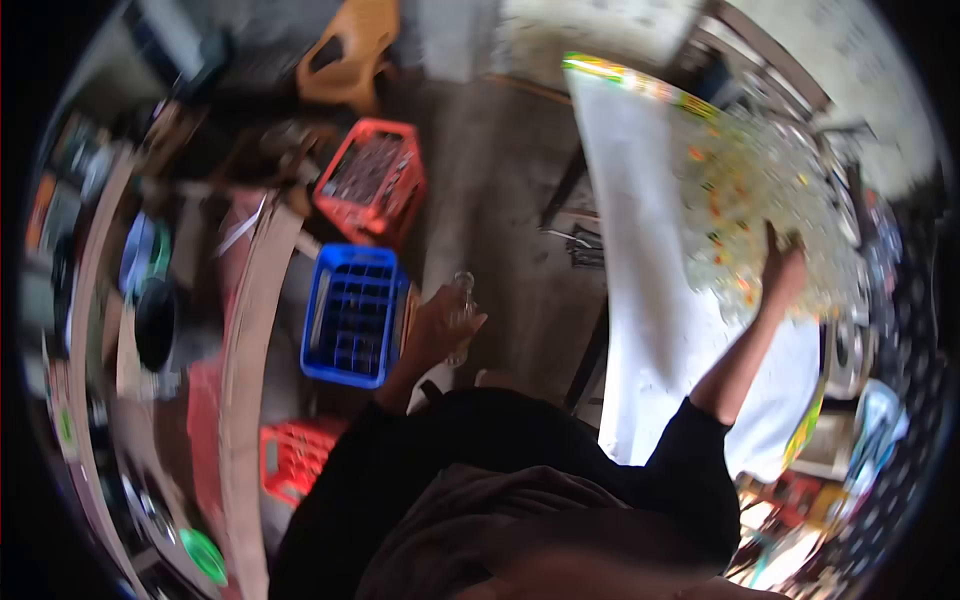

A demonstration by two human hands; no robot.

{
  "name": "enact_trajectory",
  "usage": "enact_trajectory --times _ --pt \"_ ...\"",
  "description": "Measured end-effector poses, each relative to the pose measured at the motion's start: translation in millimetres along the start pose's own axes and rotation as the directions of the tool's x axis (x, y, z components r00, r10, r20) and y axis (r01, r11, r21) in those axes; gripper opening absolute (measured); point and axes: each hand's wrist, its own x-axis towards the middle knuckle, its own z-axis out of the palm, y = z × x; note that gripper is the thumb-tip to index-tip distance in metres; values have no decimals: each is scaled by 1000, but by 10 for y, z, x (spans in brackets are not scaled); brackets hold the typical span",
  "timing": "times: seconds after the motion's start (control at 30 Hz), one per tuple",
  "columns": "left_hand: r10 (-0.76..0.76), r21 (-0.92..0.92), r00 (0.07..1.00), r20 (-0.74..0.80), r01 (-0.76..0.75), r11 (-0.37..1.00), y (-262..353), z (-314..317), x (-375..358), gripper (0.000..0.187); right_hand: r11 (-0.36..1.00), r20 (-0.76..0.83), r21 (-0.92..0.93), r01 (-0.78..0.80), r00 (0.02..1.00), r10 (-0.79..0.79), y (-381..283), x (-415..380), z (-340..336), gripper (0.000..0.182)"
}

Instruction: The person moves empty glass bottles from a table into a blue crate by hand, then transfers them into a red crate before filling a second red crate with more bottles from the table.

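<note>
My left hand [436,326] is wrapped round a clear glass bottle [461,290], which stands roughly upright beside the blue crate [350,314]. The crate is divided into compartments that look dark inside. My right hand [786,268] reaches over a dense group of clear glass bottles [740,200] on the white-covered table [640,250]. Its fingers are stretched and apart at the bottles' tops; whether they touch one is blurred. Orange and green marks show on several of those bottles.
A red crate [402,190] with dark contents stands beyond the blue one. Another red crate [295,460] is at lower left, near a long wooden plank [250,400]. An orange plastic chair [345,60] stands at the back. Dark table legs [568,190] rise from the floor.
</note>
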Motion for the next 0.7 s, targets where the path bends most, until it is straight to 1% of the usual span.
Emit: enact_trajectory --times 0.03,0.07,0.1,0.2,0.23,0.27,0.3,0.33,0.37,0.43,0.47,0.5,0.53,0.57,0.6,0.63,0.67,0.7 --pt "-73 -27 997 10 74 997 -118 -101 -33 42 997 51 -42 -69 996 71 -84 -42 -92 63" --pt "-141 -54 990 21 142 988 -245 -195 -92 46 995 -36 -82 60 997 -63 146 -41 96 58" --pt "-189 -55 981 -32 187 981 -385 -258 -170 46 991 20 -126 -39 999 42 -52 -88 -74 54" --pt "-96 155 946 -309 150 976 -757 -389 -397 51 981 -18 -184 67 997 -71 -219 -178 -129 50" --pt "-116 153 932 -343 178 972 -846 -449 -488 51 977 -44 -190 97 993 -107 -353 -260 -198 49" --pt "-272 90 903 -334 318 944 -943 -543 -587 53 979 -50 -168 112 991 -122 -502 -313 -281 49" --pt "-420 25 853 -311 449 893 -1046 -631 -685 56 981 -54 -150 124 990 -134 -651 -363 -371 49" --pt "-410 47 834 -370 457 888 -1164 -716 -760 55 980 -110 -79 181 976 -189 -792 -410 -451 50" --pt "-425 39 820 -383 474 880 -1345 -780 -855 55 995 -66 61 73 995 -69 -912 -448 -493 52" --pt "-364 -77 741 -564 391 917 -1653 -915 -1025 53 954 7 289 78 996 -84 -1289 -576 -701 50" --pt "-351 -125 723 -595 348 929 -1750 -1005 -1096 53 910 36 402 101 991 -126 -1409 -657 -704 46" --pt "-363 -128 713 -600 362 923 -1922 -1105 -1168 53 852 59 511 115 984 -168 -1554 -738 -687 41" --pt "-386 -163 661 -643 374 913 -2149 -1151 -1319 52 666 -100 671 327 929 -356 -1752 -828 -613 31" --pt "-392 -192 607 -691 369 909 -2307 -1265 -1366 52 668 -39 666 331 910 -412 -1982 -984 -658 26" --pt "-403 -239 569 -717 343 909 -2354 -1364 -1402 50 588 -21 738 331 882 -470 -2232 -1141 -646 18" --pt "-411 -247 557 -721 348 905 -2420 -1458 -1439 50 438 9 860 263 850 -526 -2383 -1284 -469 10" --pt "-429 -280 532 -730 340 898 -2503 -1533 -1474 48 518 163 830 207 798 -580 -2596 -1475 -491 5" --pt "-446 -313 506 -738 329 891 -2568 -1601 -1501 45 548 386 835 -56 769 -510 -2809 -1744 -364 6"
